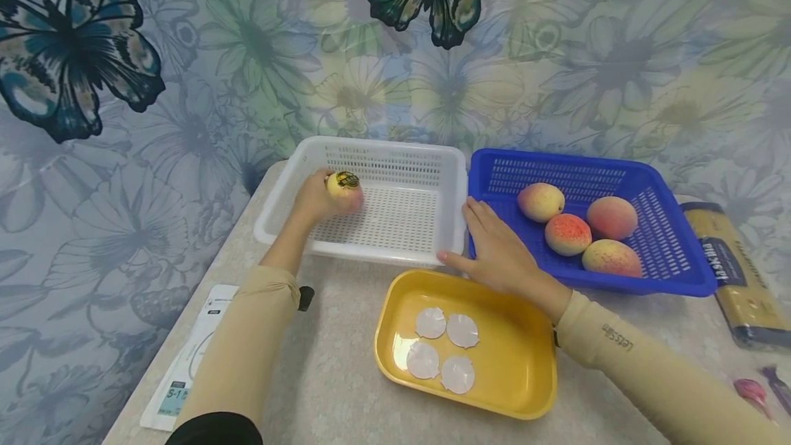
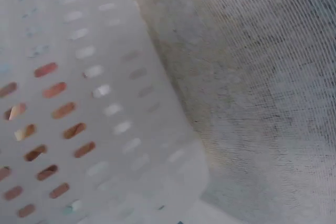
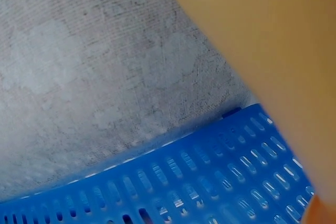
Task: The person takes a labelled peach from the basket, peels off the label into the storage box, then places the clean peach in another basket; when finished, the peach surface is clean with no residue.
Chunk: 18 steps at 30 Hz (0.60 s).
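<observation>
My left hand grips a peach with a black and gold sticker on it, inside the left part of the white slotted basket. In the left wrist view, that basket's wall fills the left side, and reddish and skin tones show through its slots; the hand itself is hidden there. My right hand lies with straight fingers at the white basket's right rim, beside the blue basket. Several peaches sit in the blue basket. The right wrist view shows blue slotted wall but no clear hand.
A yellow tray in front holds several round whitish pieces. At the left edge lies a white printed package; a yellow-brown packet is at the right. Small pink and purple items lie near the right edge.
</observation>
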Available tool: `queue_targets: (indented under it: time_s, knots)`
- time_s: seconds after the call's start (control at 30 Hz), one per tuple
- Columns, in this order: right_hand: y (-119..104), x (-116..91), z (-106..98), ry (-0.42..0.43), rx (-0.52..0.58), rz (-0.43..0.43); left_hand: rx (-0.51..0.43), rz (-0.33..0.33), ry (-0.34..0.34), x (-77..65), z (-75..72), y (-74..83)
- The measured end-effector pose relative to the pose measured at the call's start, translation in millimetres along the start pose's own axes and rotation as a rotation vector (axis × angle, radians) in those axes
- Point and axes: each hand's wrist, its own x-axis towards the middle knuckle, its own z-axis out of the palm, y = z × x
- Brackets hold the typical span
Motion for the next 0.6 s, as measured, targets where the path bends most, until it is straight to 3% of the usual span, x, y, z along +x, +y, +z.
queue_targets:
  time_s: [0.2,0.43,0.6]
  knots:
    - [0,0,0,0.005,-0.002,0.006,-0.144,0.153,0.083,-24.1,-2.6,19.3]
    - [-1,-5,-6,0.000,0.026,-0.015,-0.272,0.333,0.071,-77.9,-0.3,53.3]
    - [-2,-15,-20,0.034,0.081,-0.089,-0.351,0.417,0.069,-112.6,7.3,72.3]
